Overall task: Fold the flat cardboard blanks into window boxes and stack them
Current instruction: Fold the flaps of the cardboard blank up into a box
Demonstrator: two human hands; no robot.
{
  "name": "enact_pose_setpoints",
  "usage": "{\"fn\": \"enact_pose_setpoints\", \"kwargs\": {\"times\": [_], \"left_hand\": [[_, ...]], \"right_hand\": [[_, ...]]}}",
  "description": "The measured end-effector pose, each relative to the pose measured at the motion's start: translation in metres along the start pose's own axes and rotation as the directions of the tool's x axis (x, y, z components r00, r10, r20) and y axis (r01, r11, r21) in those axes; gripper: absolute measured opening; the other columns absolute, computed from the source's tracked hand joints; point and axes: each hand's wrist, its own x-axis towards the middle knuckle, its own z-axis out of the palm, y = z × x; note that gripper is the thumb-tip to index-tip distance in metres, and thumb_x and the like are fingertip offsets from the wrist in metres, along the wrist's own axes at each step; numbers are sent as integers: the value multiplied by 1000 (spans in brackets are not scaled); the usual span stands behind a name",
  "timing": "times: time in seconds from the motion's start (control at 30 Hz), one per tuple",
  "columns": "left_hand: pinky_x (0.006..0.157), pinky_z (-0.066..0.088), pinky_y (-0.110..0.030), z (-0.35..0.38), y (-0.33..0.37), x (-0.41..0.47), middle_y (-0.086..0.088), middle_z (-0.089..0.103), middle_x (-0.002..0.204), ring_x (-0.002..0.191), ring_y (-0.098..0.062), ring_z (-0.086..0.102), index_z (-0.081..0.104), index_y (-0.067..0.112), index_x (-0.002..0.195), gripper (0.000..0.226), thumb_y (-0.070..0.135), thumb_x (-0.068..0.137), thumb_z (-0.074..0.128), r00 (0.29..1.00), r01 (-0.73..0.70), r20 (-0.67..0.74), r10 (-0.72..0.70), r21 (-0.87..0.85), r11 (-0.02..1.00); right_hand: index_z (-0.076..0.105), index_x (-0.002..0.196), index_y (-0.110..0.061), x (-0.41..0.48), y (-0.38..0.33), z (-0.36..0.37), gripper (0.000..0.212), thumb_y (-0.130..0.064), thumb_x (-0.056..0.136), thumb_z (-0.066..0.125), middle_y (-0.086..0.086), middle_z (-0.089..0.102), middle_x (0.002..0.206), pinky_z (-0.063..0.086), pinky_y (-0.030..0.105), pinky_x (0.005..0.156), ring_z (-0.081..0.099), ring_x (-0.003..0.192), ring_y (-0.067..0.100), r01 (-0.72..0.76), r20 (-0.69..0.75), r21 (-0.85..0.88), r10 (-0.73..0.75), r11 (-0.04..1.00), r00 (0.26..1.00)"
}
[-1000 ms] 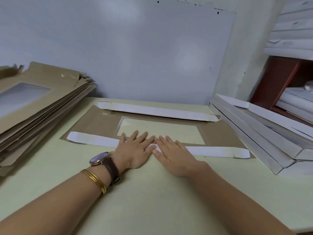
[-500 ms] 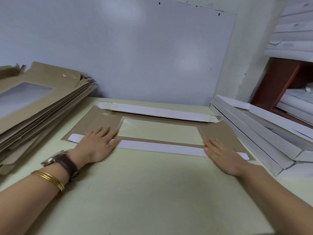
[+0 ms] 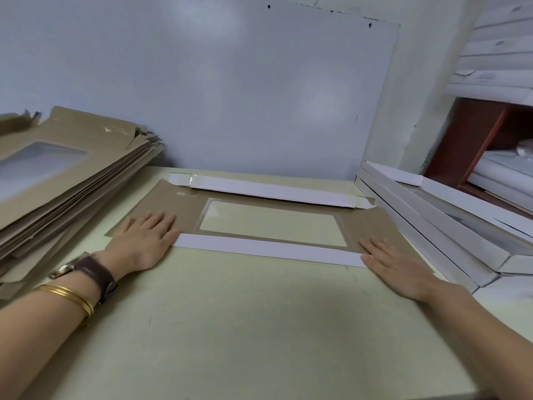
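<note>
my left hand (image 3: 144,241) and right hand (image 3: 395,267), both flat and empty, press the near flap (image 3: 268,250) between them to crease it.

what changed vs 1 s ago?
Both hands slid apart along the folded near flap: the left hand went from the middle to the flap's left end, the right hand to its right end. Both lie flat on it; nothing was gripped or let go. The window-box blank, its far flap, the pile of flat blanks and the folded boxes stayed put.
</note>
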Motion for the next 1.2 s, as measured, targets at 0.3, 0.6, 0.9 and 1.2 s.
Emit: {"fn": "enact_pose_setpoints", "kwargs": {"times": [0.3, 0.6, 0.9, 1.2], "left_hand": [[116, 11, -44, -5, 49, -10, -16, 23, 154, 142, -36, 15, 36, 19, 143, 53, 46, 97, 34, 949, -4, -316, 6, 6, 1000], [109, 19, -32, -14, 155, -36, -9, 25, 143, 129, -28, 20, 34, 22, 145, 50, 36, 97, 42, 918, -353, -277, 283, -252, 901], [99, 16, -29, -20, 194, -44, 3, 21, 147, 116, -11, 10, 35, 25, 146, 44, 33, 104, 25, 890, -446, -272, 366, -354, 822], [103, 20, -38, -16, 169, -37, 1, 54, 128, 127, -26, 30, 54, 20, 120, 37, 30, 102, 23, 951, -303, -168, 260, -337, 891]], "right_hand": [[4, 155, -33, 4, -16, 5, 61, -57, 100, 12, -5, -2, 163, 4, 36, 122, -4, 150, 16, -80, -4, -90, 80, 993, 997], [25, 151, -21, -3, -85, 0, 64, -55, 99, 6, 8, 35, 151, 35, 45, 108, 35, 138, 26, -163, -61, -229, 153, 960, 986], [49, 134, -18, -14, -153, 1, 41, -25, 102, 26, 10, 59, 126, 36, 33, 76, 56, 113, 32, 2, -125, -409, -58, 913, 990], [41, 67, -18, -21, -191, 5, 39, -34, 101, 29, -1, 43, 69, 32, 29, 68, 48, 80, 24, 147, -176, -353, -220, 924, 960]]}}
